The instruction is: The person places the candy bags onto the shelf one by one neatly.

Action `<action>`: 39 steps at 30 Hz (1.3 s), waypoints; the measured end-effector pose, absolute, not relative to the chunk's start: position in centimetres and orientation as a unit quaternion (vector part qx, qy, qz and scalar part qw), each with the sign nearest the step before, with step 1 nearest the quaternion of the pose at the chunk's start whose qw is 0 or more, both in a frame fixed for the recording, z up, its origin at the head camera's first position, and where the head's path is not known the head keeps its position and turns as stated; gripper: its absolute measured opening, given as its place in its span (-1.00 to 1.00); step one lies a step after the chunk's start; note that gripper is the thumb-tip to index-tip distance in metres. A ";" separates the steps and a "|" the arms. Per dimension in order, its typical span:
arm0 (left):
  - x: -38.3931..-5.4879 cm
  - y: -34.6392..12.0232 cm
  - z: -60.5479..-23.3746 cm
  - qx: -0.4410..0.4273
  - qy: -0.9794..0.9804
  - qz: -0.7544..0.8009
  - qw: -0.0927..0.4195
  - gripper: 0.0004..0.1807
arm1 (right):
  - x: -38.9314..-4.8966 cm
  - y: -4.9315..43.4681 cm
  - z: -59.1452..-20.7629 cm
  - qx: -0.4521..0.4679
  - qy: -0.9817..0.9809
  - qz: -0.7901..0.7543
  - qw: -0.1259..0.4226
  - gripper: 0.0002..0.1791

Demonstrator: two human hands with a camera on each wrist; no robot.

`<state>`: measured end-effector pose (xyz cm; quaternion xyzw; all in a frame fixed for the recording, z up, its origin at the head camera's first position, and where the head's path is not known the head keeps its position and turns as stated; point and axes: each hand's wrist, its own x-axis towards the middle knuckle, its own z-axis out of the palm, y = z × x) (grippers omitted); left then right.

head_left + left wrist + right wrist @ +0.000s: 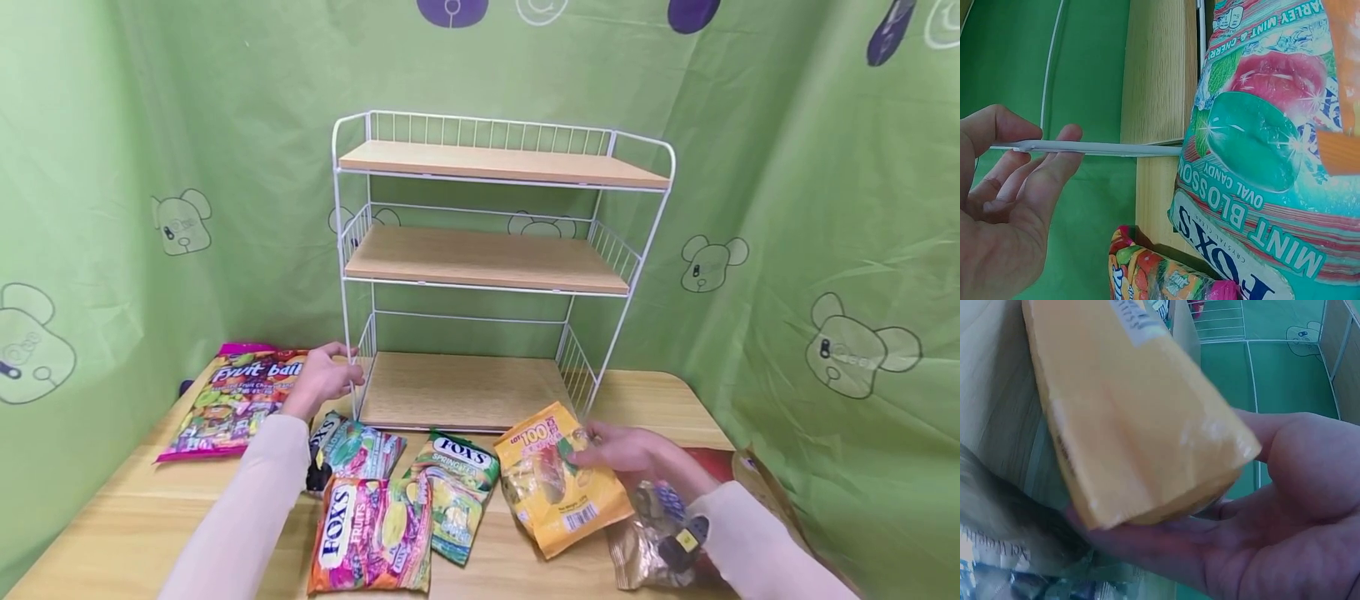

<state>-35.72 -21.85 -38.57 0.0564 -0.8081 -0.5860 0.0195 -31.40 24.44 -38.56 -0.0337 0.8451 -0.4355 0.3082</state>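
A yellow LOT 100 candy bag (pixel 558 483) is tilted above the table's front, gripped at its right side by my right hand (pixel 637 454). The right wrist view shows the thumb and fingers around the yellow bag's edge. My left hand (pixel 326 379) holds the front left post of a white wire rack (pixel 347 317), with the thumb and fingers around the thin bar (pixel 1104 148) in the left wrist view. Below that hand lies a FOX'S mint candy bag (pixel 1254 137). Beside it are a pink FOX'S fruits bag (pixel 367 533) and a green FOX'S bag (pixel 457 492).
The rack has three wooden shelves; its bottom shelf (pixel 457 387) is behind the bags. A large fruit chews bag (pixel 232 408) lies at left. A brownish clear bag (pixel 645 542) is under my right wrist. Green patterned cloth (pixel 847 250) surrounds the wooden table (pixel 97 533).
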 end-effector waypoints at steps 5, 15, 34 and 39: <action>-35.7 -21.9 -38.7 0.054 -0.806 -0.589 0.020 -0.51 | -31.2 24.7 -38.5 -0.041 0.841 -0.437 0.317 0.01; -35.4 -21.9 -38.5 0.051 -0.812 -0.581 0.019 -0.52 | -30.6 24.2 -37.8 -0.036 0.880 -0.384 0.277 0.05; -35.3 -21.9 -38.7 0.050 -0.814 -0.578 0.019 -0.50 | -30.4 23.7 -37.3 -0.063 0.880 -0.407 0.237 -0.01; -35.4 -21.9 -38.7 0.049 -0.816 -0.576 0.017 -0.50 | -30.6 23.4 -36.6 -0.064 0.865 -0.437 0.238 -0.09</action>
